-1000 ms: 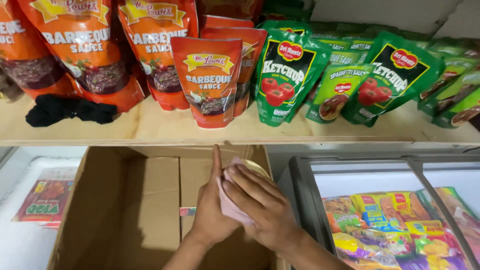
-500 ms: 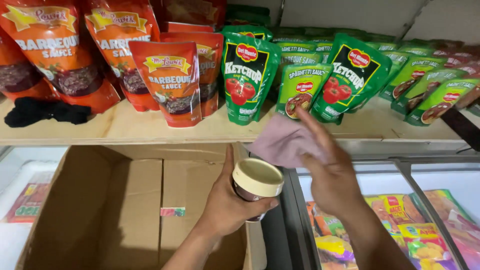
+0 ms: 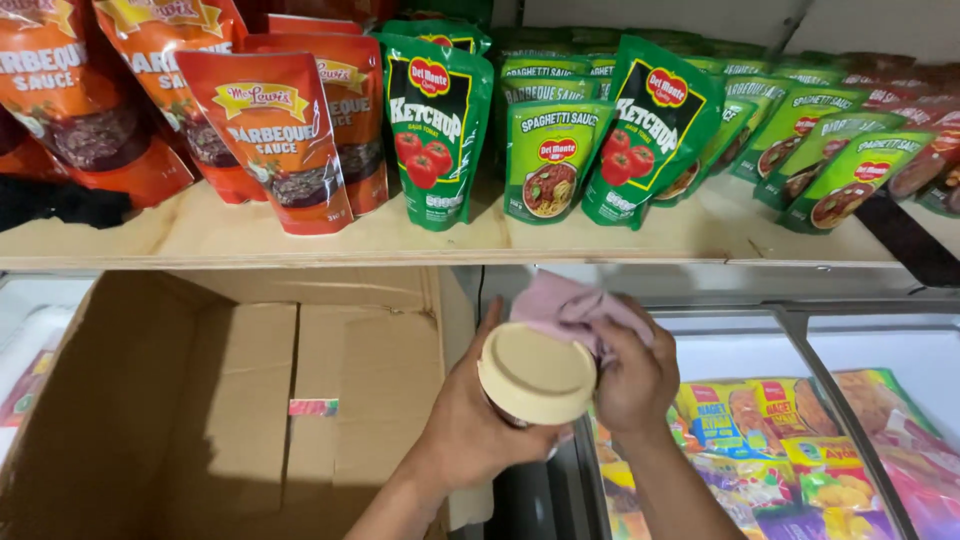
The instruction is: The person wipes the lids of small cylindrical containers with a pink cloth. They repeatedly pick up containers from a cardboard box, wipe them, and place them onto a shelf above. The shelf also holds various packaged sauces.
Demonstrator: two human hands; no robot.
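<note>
Two hands at work: left hand [image 3: 470, 425] wrapped around a round jar with a cream plastic lid [image 3: 537, 373], right hand [image 3: 630, 375] closed on a crumpled pink cloth [image 3: 565, 308].
Head view, step in hand: wiping, by my reading; the cloth sits against the far rim of the lid while the jar is held lid-up toward the camera.
Left hand state: fingers curled tight about the jar's body, thumb up along its side.
Right hand state: fingers bunched shut over the cloth, pressing it to the jar's edge.
Where the jar is: in the air, between the open brown cardboard box [image 3: 230, 400] and the glass-topped chest freezer [image 3: 800, 330], below the shelf.
Next move calls for: likely a turn of the jar in the left hand so the cloth reaches the rest of the lid and the sides; a firm hold matters, as the jar hangs over the freezer's edge.
Jars counted: one.
Cloths counted: one.
Boxes counted: one, flaps open, nothing showing inside it.
Orange-red sauce pouches [image 3: 275, 140]: at least four on the pale wooden shelf [image 3: 400, 240].
Green sauce pouches [image 3: 437, 125]: three clear in the front row, many more leaning behind to the right; exact total cannot be told.
Freezer contents: bright packets [image 3: 770, 440], too crowded to count.
</note>
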